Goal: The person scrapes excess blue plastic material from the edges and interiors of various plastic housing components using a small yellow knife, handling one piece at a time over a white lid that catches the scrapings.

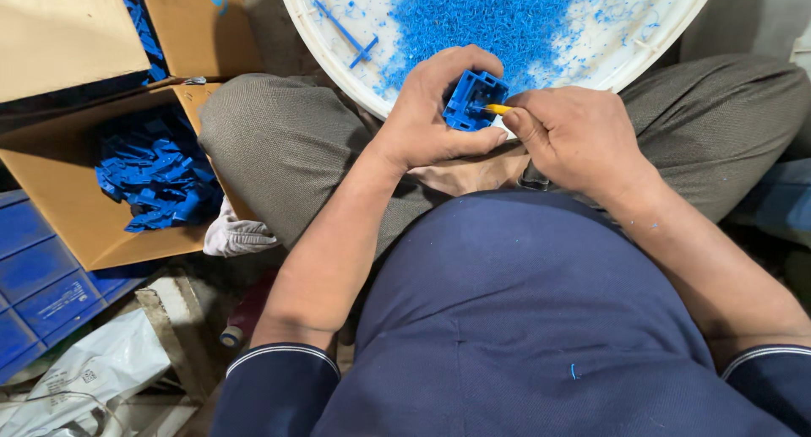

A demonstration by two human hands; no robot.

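Left hand (439, 108) wrapped around a small blue plastic part (475, 99), thumb below, fingers curled over the top, holding it just over the near rim of the white round tray (312, 48). Right hand (574, 137) closed in a pinch on a thin yellow-tipped tool (498, 109), tip touching the right edge of the blue part. Both hands close together, knuckles nearly meeting, just in front of the tray's rim and above the crossed legs in grey-olive trousers (279, 141).

Inside the tray, beyond the hands, a thick heap of blue plastic shavings (490, 15), thinning into scattered flecks toward the tray's right side. Left of the heap, still in the tray, a loose blue strip piece (351, 40) shaped like a cross.

Left of the tray, beside the left knee, an open cardboard box (68, 192) holding a pile of blue parts (156, 175) of the same colour as the one in hand. Farther up from it, more cardboard boxes (68, 32) with blue parts showing in the gap between them. Below the open box, well away from the tray, blue plastic crates (42, 293), a crumpled white plastic bag (93, 369), and a pale cloth (236, 234) tucked against the left leg.

Nearest the camera, a dark blue shirt (524, 319) with striped cuffs, one small blue fleck on the cloth.
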